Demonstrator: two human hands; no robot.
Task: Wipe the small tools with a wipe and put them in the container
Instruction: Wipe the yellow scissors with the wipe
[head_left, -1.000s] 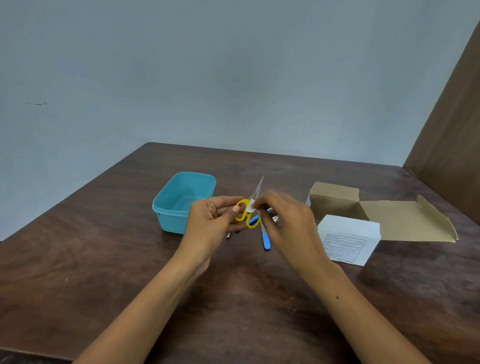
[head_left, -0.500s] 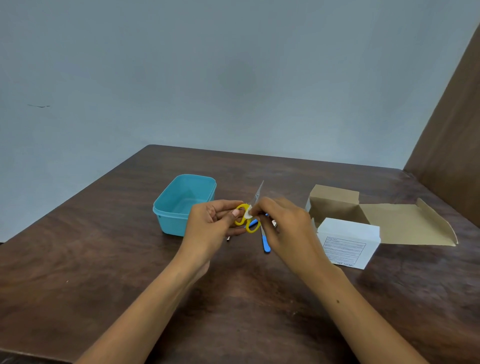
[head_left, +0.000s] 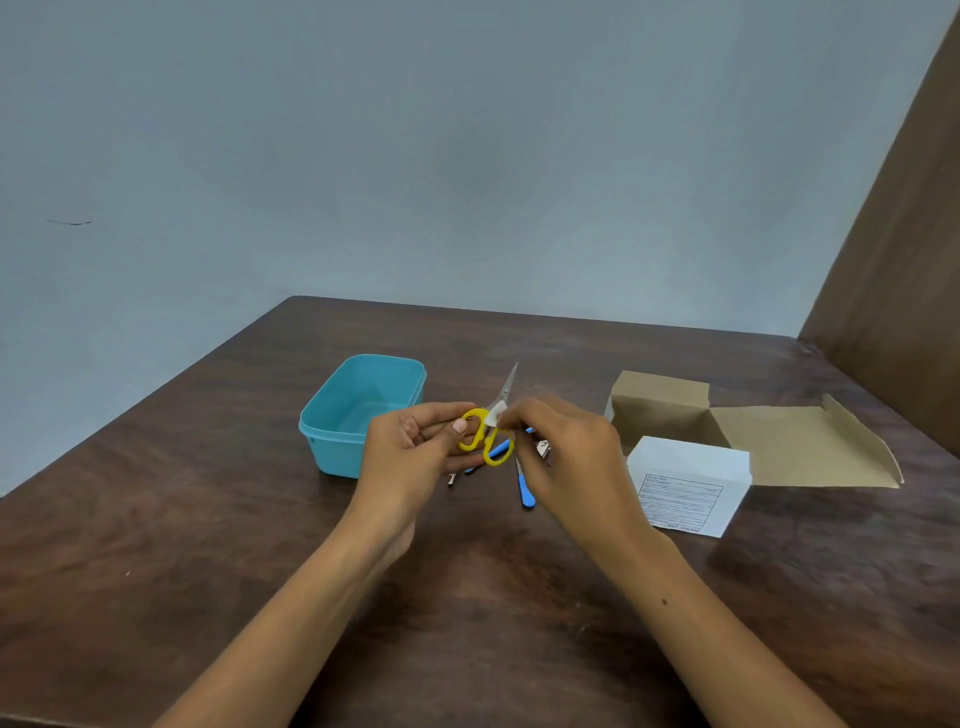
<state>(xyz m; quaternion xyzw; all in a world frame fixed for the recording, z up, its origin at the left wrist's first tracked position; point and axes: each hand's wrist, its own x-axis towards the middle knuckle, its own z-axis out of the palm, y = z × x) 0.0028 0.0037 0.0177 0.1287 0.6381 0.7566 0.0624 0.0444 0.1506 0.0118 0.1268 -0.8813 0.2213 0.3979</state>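
Small scissors with yellow handles and a silver blade pointing up and away are held above the table. My left hand grips the yellow handles. My right hand pinches a small white wipe against the scissors where the blades meet the handles. Below them on the table lie blue-handled tools and a metal nail clipper, partly hidden by my hands. The teal container stands open just left of my left hand, and nothing shows inside it.
An open brown cardboard box lies to the right, with a white labelled box in front of it. A brown wall panel rises at the right edge of the dark wooden table.
The wipe in my right hand has slid slightly along the scissors near the handles. Both hands stay close together in nearly the same spot.
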